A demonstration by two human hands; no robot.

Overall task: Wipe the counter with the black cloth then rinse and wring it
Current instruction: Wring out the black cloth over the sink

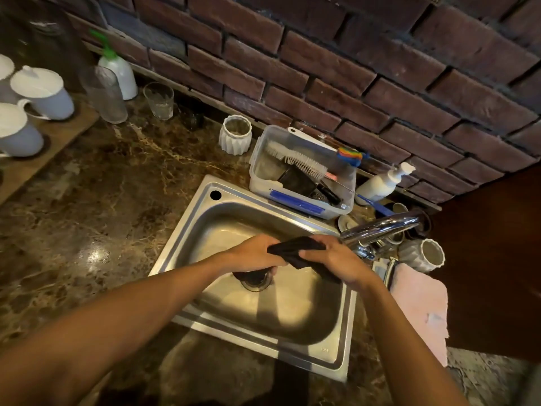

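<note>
Both my hands hold the black cloth (pixel 295 251) over the steel sink (pixel 205 227), just left of the chrome faucet (pixel 380 227). My left hand (pixel 254 253) grips the cloth's left end with curled fingers. My right hand (pixel 336 256) grips the right end, and a dark tail of cloth hangs under that hand. The cloth is bunched between them above the drain (pixel 254 281). No water stream is visible from the spout. The brown marble counter (pixel 96 218) spreads to the left of the sink.
A clear plastic tub (pixel 298 206) with brushes sits behind the sink. A white pump bottle (pixel 380 183), ribbed white cups (pixel 235 136) (pixel 424 254) and a pink cloth (pixel 421 306) lie nearby. Glasses (pixel 159 101), a green-capped soap bottle (pixel 118 71) and white lidded mugs (pixel 44 92) stand far left.
</note>
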